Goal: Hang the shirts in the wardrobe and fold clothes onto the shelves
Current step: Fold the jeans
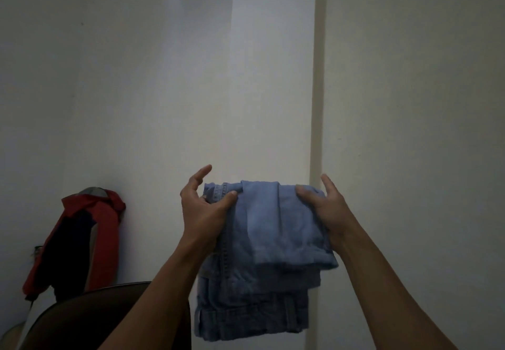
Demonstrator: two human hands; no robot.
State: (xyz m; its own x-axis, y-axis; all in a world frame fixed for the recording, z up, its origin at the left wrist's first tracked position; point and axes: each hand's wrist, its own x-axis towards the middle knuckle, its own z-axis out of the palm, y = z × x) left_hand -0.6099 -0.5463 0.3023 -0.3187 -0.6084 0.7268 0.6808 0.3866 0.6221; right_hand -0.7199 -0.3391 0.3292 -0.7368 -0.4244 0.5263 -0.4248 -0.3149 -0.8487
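A folded pair of light blue denim jeans (273,254) is held up, gripped at its upper corners by the left hand (203,210) and right hand (326,207).

Folded jeans (273,254), centre frame: faded light blue denim, plain. Jacket (79,240), lower left: red with dark navy and grey panels. Wall (136,76): plain white.

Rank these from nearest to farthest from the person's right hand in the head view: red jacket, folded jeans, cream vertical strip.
1. Folded jeans: gripped by the right hand at their right edge.
2. Cream vertical strip: on the wall, directly behind the hand.
3. Red jacket: hanging far to the left.
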